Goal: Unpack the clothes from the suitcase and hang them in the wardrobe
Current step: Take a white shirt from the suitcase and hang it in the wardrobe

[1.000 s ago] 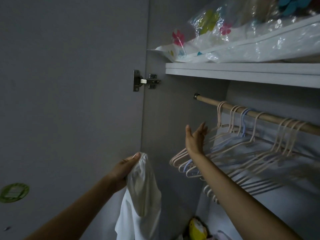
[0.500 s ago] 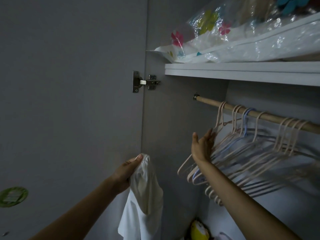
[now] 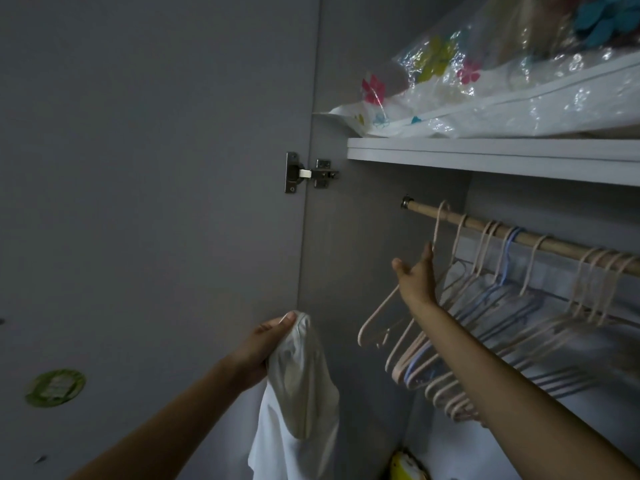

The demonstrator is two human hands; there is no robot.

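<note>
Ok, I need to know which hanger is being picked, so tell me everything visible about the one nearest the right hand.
The leftmost hanger is pale pink, thin, looks like plastic, and bare. Its hook reaches up to the wooden rod near the rod's left end. It is swung out to the left, apart from the bunched hangers behind it. The right hand, fingers straight, touches its neck; a full grip is not visible.

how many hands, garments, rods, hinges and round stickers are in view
hands: 2 (left hand, right hand)
white garment: 1
wooden rod: 1
metal hinge: 1
green sticker: 1
total: 6
</note>
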